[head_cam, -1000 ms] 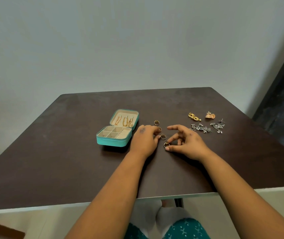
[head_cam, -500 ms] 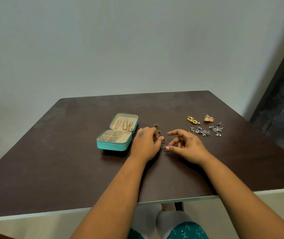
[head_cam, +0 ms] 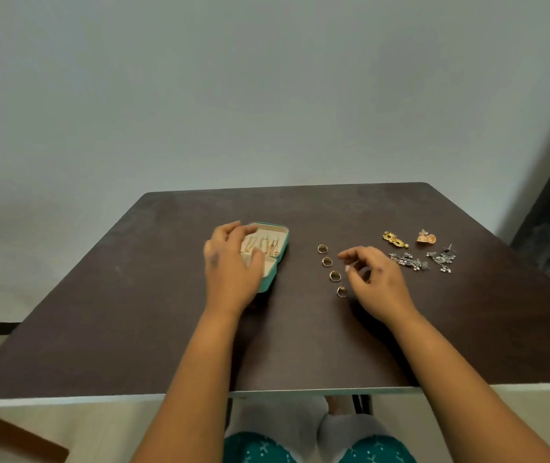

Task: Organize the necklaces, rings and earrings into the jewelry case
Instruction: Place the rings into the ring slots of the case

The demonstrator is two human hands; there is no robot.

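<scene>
1. A small teal box-shaped jewelry case (head_cam: pixel 278 262) with a cream inside is seen lying open on the dark brown flat table (head_cam: pixel 133 312), a bit left of the middle.
2. Thin gold necklaces (head_cam: pixel 265 245) are seen hung inside the raised lid of the case, at its far side.
3. The left hand (head_cam: pixel 232 265) is held over the near part of the case, so most of the little boxes inside are hidden. Its fingers are loosely bent and nothing is seen held in it.
4. Four small round gold rings (head_cam: pixel 333 276) are laid in a line on the table, to the right of the case.
5. The right hand (head_cam: pixel 375 282) is held just right of the rings. Its fingers are loosely curled; the near ring is just beside it, and it cannot be told whether that ring is touched.
6. Farther right, a gold flower earring (head_cam: pixel 394 239), an orange-gold earring (head_cam: pixel 425 237) and two silver dangly earrings (head_cam: pixel 409 261) are laid on the table.
</scene>
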